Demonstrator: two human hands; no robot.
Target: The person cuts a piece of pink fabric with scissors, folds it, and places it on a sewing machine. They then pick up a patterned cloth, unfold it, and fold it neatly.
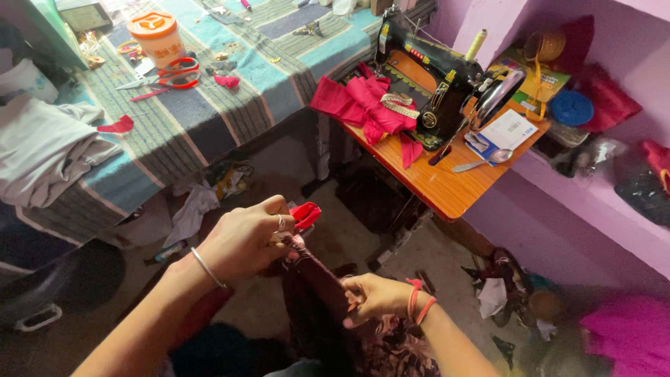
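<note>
Item, near centre: a dark maroon cloth strip (317, 279), held taut between both hands over the floor, so that its upper edge stood firm for working. Left hand (244, 241), ring and thin bangle worn: fingers (279, 222) closed around a small red-handled tool (305, 213), probably a thread snipper though its blade was hidden, pressed against the cloth's top end. Right hand (377, 297), red bangles at the wrist: fingers curled shut on the cloth lower down, pulling it away from the left. Item, far right: black sewing machine (433, 80) on a wooden bench (447, 185), red fabric (370, 105) bunched under its arm. Item, far left: bed with striped blanket (209, 112) carrying red-handled scissors (171, 75) and an orange-lidded tub (157, 35), laid within reach.
</note>
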